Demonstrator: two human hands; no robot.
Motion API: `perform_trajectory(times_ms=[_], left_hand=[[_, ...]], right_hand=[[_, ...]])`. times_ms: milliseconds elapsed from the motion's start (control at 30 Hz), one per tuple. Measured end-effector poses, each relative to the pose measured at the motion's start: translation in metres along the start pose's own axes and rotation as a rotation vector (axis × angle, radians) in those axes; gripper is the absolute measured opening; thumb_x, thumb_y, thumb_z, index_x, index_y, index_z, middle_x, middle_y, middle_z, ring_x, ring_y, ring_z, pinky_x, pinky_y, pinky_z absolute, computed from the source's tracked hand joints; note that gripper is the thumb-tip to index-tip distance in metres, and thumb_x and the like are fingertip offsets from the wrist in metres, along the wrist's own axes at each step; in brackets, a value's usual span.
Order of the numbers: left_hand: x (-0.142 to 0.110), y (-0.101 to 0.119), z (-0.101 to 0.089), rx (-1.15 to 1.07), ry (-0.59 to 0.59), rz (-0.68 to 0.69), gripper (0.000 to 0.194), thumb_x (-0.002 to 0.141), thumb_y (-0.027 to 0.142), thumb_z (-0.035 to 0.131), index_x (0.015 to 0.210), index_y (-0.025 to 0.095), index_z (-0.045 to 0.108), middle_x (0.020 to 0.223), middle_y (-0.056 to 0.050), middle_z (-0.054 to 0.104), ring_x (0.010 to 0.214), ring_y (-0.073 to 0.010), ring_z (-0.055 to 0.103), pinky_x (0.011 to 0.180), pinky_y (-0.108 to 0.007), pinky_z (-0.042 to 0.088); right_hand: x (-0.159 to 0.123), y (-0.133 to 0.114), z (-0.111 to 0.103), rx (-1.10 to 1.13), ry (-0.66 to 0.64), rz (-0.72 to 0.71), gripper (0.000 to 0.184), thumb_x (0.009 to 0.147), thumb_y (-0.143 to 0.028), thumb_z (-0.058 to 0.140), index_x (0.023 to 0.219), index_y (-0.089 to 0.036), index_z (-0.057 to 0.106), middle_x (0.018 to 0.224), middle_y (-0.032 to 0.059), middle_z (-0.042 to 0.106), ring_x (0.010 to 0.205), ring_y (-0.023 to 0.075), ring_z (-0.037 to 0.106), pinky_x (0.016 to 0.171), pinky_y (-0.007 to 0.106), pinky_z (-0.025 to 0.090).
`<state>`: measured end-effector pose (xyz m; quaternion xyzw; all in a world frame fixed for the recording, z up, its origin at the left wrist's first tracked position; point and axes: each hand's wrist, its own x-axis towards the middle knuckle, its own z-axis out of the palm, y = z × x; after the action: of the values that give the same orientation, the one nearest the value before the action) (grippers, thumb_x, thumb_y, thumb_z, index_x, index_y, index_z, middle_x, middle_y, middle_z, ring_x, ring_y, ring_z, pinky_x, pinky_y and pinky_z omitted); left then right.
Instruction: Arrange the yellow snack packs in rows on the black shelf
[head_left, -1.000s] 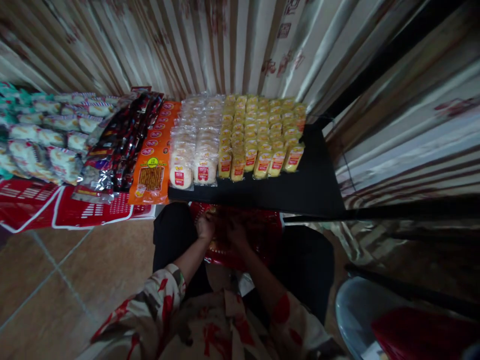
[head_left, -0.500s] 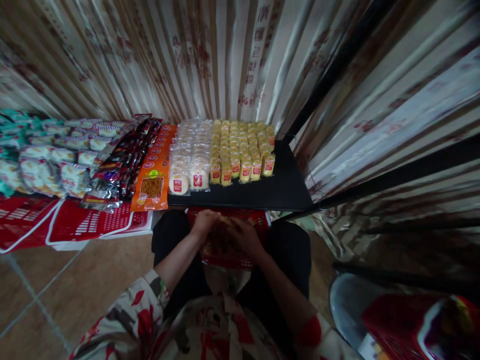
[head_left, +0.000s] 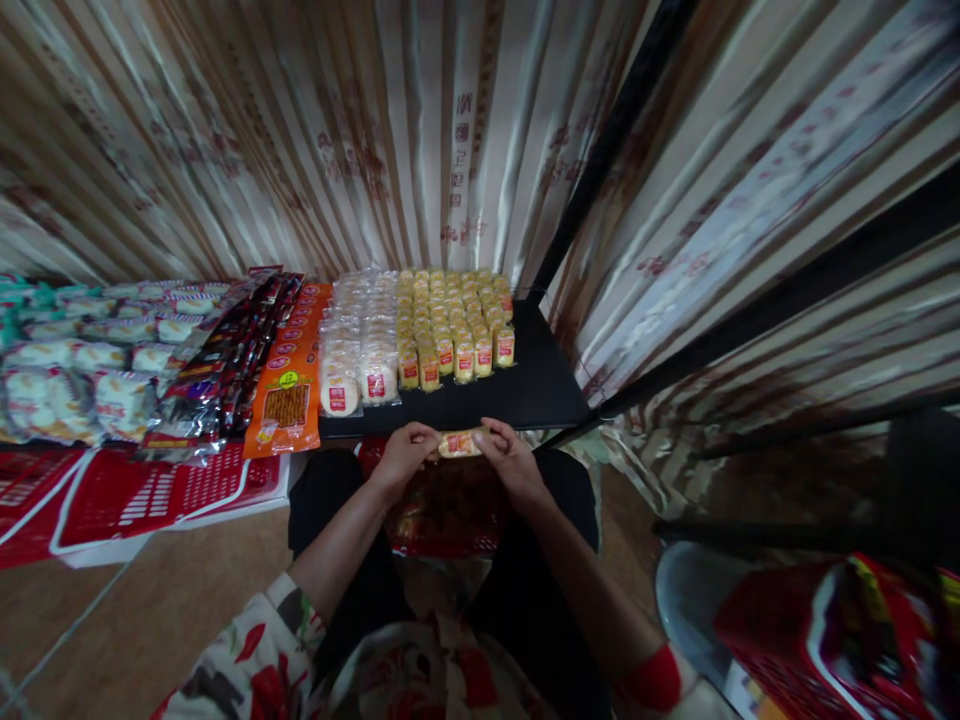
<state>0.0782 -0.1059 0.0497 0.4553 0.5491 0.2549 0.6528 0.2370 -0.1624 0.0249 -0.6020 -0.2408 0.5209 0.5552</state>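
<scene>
My left hand (head_left: 405, 455) and my right hand (head_left: 508, 458) pinch the two ends of a small yellow snack packet (head_left: 460, 442), held level just above a red basket (head_left: 442, 510) resting on my lap. The packet hangs at the front edge of a black shelf (head_left: 525, 385). On that shelf lie neat rows of the same yellow packets (head_left: 454, 320), and beside them round white cakes in clear wrappers (head_left: 358, 335).
Left of the shelf lie orange snack bags (head_left: 289, 375), dark foil packs (head_left: 225, 350) and white-green packets (head_left: 67, 350) on red baskets (head_left: 142, 490). Striped curtains hang behind. A grey stool (head_left: 686, 610) and another red basket (head_left: 840, 630) stand at lower right.
Both hands have come up out of the lap basket, bringing the yellow packet to the shelf's front edge. The camera has tilted upward.
</scene>
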Motion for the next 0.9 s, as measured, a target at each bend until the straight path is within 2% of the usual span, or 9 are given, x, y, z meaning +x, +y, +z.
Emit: perform_trajectory(times_ms=[133,267,367,467,567,633,700,800,900], left_hand=[[-0.004,0.002,0.009,-0.149,-0.056,-0.042,0.014,0.068,0.025,0.063,0.074,0.015,0.055,0.056,0.001,0.06,0.05,-0.0075,0.056,0.048,-0.017,0.038],[-0.003,0.003,0.029,-0.306,-0.019,-0.016,0.022,0.065,0.029,0.069,0.073,0.015,0.054,0.064,0.0,0.062,0.056,-0.0076,0.058,0.057,-0.02,0.045],[-0.001,0.006,0.045,-0.394,0.0,0.013,0.029,0.061,0.032,0.074,0.072,0.015,0.054,0.067,0.001,0.062,0.058,-0.0072,0.058,0.061,-0.021,0.048],[0.008,0.011,0.062,-0.343,-0.029,0.045,0.027,0.065,0.034,0.071,0.077,0.015,0.056,0.069,0.001,0.061,0.059,-0.0076,0.058,0.058,-0.019,0.047],[0.023,0.025,0.08,-0.125,0.006,0.079,0.019,0.073,0.026,0.063,0.087,0.015,0.058,0.079,-0.003,0.063,0.062,-0.0096,0.059,0.054,-0.019,0.045],[0.034,0.042,0.093,0.075,0.056,0.185,0.02,0.075,0.018,0.057,0.095,0.016,0.059,0.091,-0.005,0.064,0.065,-0.0103,0.06,0.06,-0.022,0.048],[0.042,0.063,0.105,0.286,0.073,0.385,0.025,0.077,0.014,0.051,0.1,0.018,0.06,0.101,-0.006,0.064,0.073,-0.0121,0.061,0.073,-0.027,0.05],[0.05,0.095,0.122,0.566,0.015,0.742,0.032,0.078,0.01,0.046,0.104,0.02,0.061,0.112,-0.006,0.061,0.101,-0.0183,0.057,0.096,-0.032,0.043],[0.064,0.117,0.139,0.804,-0.079,0.899,0.035,0.077,0.008,0.043,0.103,0.016,0.064,0.116,-0.01,0.06,0.116,-0.0237,0.048,0.106,-0.036,0.035]], right_hand=[[0.003,-0.01,0.006,0.055,0.06,-0.045,0.057,0.061,-0.049,0.073,0.106,-0.019,0.055,0.071,-0.0026,0.067,0.056,0.0111,0.06,0.053,0.023,0.048],[-0.002,-0.011,0.01,0.122,0.062,-0.092,0.056,0.067,-0.048,0.068,0.113,-0.021,0.05,0.087,0.0015,0.069,0.075,0.0157,0.066,0.068,0.027,0.052],[-0.007,-0.013,0.008,0.097,0.011,-0.139,0.045,0.071,-0.047,0.065,0.106,-0.021,0.052,0.092,0.0045,0.069,0.082,0.0189,0.066,0.073,0.031,0.053],[-0.001,-0.02,-0.003,0.055,0.028,-0.183,0.037,0.073,-0.045,0.062,0.099,-0.021,0.053,0.096,0.0058,0.069,0.084,0.0194,0.066,0.076,0.032,0.052],[0.019,-0.036,-0.02,-0.003,0.11,-0.253,0.039,0.074,-0.045,0.06,0.102,-0.02,0.052,0.095,0.0063,0.069,0.083,0.0188,0.064,0.076,0.032,0.052],[0.04,-0.05,-0.033,-0.045,0.155,-0.315,0.044,0.072,-0.045,0.06,0.107,-0.02,0.052,0.096,0.0067,0.068,0.084,0.0191,0.064,0.079,0.033,0.051],[0.063,-0.064,-0.045,-0.086,0.189,-0.386,0.052,0.07,-0.045,0.062,0.113,-0.019,0.05,0.098,0.0073,0.067,0.085,0.0194,0.064,0.08,0.034,0.051],[0.099,-0.082,-0.062,-0.192,0.264,-0.495,0.059,0.071,-0.043,0.06,0.124,-0.019,0.045,0.102,0.0087,0.066,0.086,0.0199,0.063,0.079,0.036,0.052],[0.134,-0.095,-0.074,-0.371,0.38,-0.534,0.054,0.076,-0.04,0.053,0.126,-0.019,0.046,0.101,0.0095,0.067,0.088,0.0209,0.063,0.083,0.038,0.05]])
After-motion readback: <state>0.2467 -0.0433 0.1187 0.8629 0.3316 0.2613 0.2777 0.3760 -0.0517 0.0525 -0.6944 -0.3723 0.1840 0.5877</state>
